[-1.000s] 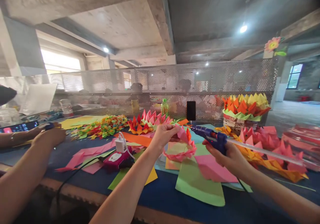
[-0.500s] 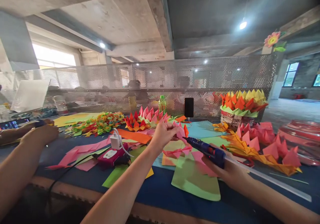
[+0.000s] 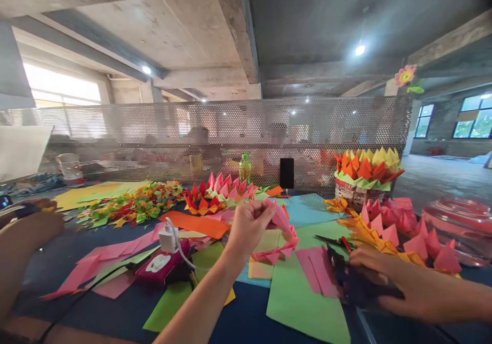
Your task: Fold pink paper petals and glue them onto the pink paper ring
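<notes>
My left hand (image 3: 251, 226) pinches the end of a pink folded-paper strip (image 3: 280, 216) over the middle of the table. The strip curves round into a loop with pointed folds, its lower part resting above green and yellow paper sheets. At the right, my right hand (image 3: 380, 272) is closed round a dark blue glue gun (image 3: 346, 277), low at the table and smeared by motion. Its fingers are close to the scissors (image 3: 332, 240). Pink paper pieces (image 3: 317, 269) and a large green sheet (image 3: 303, 303) lie between my hands.
A co-worker's hand (image 3: 36, 226) is at the far left. A power strip (image 3: 163, 267) with a white charger (image 3: 168, 237) sits left of my forearm. Behind are paper scraps (image 3: 142, 200), a green bottle (image 3: 245, 168) and a phone (image 3: 286, 173). Folded-paper rings (image 3: 369, 169) stand at right.
My right hand has moved the glue gun right and down, away from the pink strip. My left hand still holds the strip, whose loop now shows more fully. The view has shifted right.
</notes>
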The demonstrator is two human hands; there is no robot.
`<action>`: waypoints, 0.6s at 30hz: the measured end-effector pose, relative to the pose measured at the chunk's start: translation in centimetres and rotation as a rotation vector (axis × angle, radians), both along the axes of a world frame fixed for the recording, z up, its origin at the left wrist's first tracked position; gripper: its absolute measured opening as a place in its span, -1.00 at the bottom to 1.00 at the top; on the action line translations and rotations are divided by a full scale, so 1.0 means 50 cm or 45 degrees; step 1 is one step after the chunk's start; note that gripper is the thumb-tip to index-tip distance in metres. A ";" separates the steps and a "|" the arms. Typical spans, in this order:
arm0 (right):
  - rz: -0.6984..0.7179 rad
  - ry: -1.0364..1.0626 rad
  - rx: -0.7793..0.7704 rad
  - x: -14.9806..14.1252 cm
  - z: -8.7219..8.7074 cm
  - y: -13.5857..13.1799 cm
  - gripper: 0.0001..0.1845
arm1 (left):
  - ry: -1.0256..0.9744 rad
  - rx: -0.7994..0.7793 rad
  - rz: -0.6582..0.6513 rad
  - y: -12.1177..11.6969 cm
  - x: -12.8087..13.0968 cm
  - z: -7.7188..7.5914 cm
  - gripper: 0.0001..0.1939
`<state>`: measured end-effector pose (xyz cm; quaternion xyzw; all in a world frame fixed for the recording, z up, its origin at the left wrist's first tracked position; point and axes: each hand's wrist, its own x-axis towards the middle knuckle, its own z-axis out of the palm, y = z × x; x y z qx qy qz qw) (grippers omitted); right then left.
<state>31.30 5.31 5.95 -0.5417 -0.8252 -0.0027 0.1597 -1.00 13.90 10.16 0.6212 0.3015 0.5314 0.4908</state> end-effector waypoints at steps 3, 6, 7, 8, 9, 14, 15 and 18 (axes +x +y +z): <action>-0.123 0.239 -0.195 -0.016 0.070 0.093 -0.56 | 0.006 -0.006 -0.022 -0.002 0.007 -0.007 -0.77; -0.415 0.338 -0.086 -0.066 0.119 0.267 -0.55 | -0.028 -0.021 -0.021 -0.005 0.015 -0.018 -0.75; -0.513 0.367 -0.054 -0.088 0.126 0.329 -0.59 | -0.040 -0.014 -0.027 -0.006 0.017 -0.022 -0.74; -0.621 0.396 -0.021 -0.113 0.129 0.388 -0.63 | -0.043 -0.014 -0.036 -0.007 0.018 -0.025 -0.74; -0.717 0.427 0.010 -0.137 0.127 0.441 -0.64 | -0.051 -0.022 -0.040 -0.006 0.017 -0.028 -0.73; -1.139 0.591 0.135 -0.233 0.091 0.611 -0.63 | -0.186 -0.048 0.085 0.002 -0.001 -0.025 -0.71; -1.201 0.620 0.156 -0.245 0.082 0.631 -0.63 | -0.217 -0.055 0.123 0.004 -0.007 -0.022 -0.71; -1.333 0.687 0.211 -0.266 0.058 0.677 -0.63 | -0.255 -0.093 0.186 0.010 -0.021 -0.016 -0.72</action>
